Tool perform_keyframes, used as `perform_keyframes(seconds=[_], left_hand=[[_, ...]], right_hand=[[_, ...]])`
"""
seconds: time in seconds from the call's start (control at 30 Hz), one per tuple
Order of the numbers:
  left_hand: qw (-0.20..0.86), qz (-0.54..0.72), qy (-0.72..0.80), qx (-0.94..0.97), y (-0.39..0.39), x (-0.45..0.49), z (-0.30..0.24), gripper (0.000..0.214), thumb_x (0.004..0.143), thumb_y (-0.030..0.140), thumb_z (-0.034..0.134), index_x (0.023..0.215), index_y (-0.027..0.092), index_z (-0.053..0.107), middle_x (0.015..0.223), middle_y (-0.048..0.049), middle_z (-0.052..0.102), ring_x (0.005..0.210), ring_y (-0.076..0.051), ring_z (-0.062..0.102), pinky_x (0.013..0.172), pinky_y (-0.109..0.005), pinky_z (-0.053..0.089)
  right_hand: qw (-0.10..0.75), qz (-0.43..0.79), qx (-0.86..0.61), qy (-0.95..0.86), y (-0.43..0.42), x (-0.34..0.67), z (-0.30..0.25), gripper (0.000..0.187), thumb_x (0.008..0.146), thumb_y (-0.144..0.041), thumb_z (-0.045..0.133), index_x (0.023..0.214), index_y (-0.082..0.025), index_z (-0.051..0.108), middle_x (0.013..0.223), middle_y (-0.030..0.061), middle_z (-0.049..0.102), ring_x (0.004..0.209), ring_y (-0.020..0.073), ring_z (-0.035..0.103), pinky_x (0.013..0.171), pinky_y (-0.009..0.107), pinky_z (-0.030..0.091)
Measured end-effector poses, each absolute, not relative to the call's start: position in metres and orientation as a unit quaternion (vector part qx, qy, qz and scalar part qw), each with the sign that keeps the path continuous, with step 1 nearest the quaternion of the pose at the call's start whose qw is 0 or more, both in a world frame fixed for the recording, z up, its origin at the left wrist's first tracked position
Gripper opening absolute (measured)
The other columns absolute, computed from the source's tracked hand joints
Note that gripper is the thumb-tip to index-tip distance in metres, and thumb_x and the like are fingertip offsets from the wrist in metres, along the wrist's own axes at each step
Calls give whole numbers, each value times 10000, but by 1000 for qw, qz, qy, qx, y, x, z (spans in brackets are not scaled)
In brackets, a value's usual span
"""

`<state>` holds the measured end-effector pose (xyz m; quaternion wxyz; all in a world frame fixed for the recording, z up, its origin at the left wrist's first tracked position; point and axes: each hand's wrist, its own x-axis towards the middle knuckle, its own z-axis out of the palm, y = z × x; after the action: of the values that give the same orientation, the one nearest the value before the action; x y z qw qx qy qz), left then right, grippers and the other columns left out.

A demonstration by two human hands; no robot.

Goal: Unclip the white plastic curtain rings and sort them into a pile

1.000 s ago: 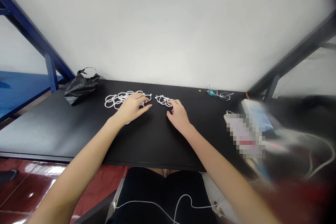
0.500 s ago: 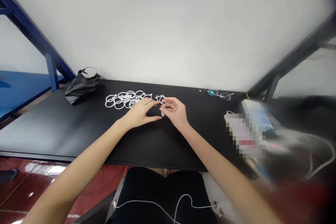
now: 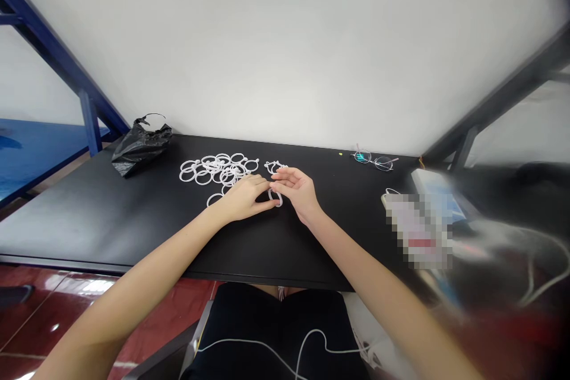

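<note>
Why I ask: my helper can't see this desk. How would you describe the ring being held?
On the black desk, look just nearer than the big scatter of white rings near the wall. There the left hand and right hand meet, fingertips pinching one white ring between them. It alone is in a grip; a loose ring lies flat beside the left hand, untouched.

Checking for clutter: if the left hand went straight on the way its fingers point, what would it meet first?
The left hand would first meet the small white plastic ring, seemingly touching it, pinched by the right hand just beyond.
</note>
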<state>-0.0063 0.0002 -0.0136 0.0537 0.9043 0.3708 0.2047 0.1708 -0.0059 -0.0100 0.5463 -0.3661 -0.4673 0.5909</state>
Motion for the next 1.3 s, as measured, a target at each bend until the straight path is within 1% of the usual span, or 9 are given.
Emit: perform_keyframes(seconds=[0.13,0.33,0.43,0.63,0.8,0.93,1.03,1.13,1.3], left_hand=[[47,201,372,905,-4,-5,-9,332,924,477,500,904,164,610,841,-69,649,789,-207,587,819,-368,446],[61,230,396,887,-6,-1,-10,402,866,558,567,846,156,582,766,-51,605,699,-193,555,693,-337,454],[81,235,395,884,-4,0,-14,324,898,477,547,863,157,580,790,-58,606,711,-189,556,672,-323,456],[112,239,379,887,-2,-4,-17,210,925,350,493,967,165,584,887,-76,607,840,-214,565,755,-347,472],[140,253,379,879,-3,-4,-13,199,946,328,445,917,173,566,848,-57,590,819,-201,539,765,-347,461],[164,263,377,873,-3,-3,-12,214,947,343,442,889,174,560,830,-50,579,794,-191,526,762,-343,462],[183,267,378,867,-3,-4,-13,232,952,367,441,957,172,566,851,-51,584,802,-191,532,765,-342,467],[197,262,373,868,-2,-5,-14,253,955,388,443,1035,180,563,901,-55,595,835,-194,544,779,-341,471],[202,259,372,868,-1,-6,-14,280,964,413,432,1038,181,571,896,-54,591,818,-188,541,761,-328,466]], right_hand=[[545,588,-367,-471,-7,171,-9,413,529,-257,890,877,-197,675,860,28,725,873,201,702,896,406,575],[549,589,-360,-471,-7,170,-9,369,556,-264,878,856,-193,676,844,28,723,863,199,702,886,397,577],[545,588,-358,-478,-8,168,-8,347,570,-291,876,836,-195,676,844,30,722,845,196,701,872,396,579],[540,517,-362,-557,-5,170,-14,248,629,-292,841,818,-208,703,856,33,718,811,184,688,830,367,573],[536,471,-364,-599,-1,171,-23,153,714,-335,777,781,-206,731,784,32,706,682,172,670,707,333,571],[526,482,-360,-601,-5,170,-23,164,763,-368,741,796,-208,727,767,36,725,702,193,690,710,336,572],[520,473,-367,-609,-8,170,-20,177,783,-393,723,789,-215,724,792,38,735,716,198,693,724,340,571],[516,483,-366,-605,-9,170,-17,205,772,-427,732,768,-222,720,791,36,734,732,209,699,735,345,572],[526,491,-357,-595,-8,170,-18,223,744,-446,757,747,-227,716,766,28,728,729,215,699,739,355,574]])
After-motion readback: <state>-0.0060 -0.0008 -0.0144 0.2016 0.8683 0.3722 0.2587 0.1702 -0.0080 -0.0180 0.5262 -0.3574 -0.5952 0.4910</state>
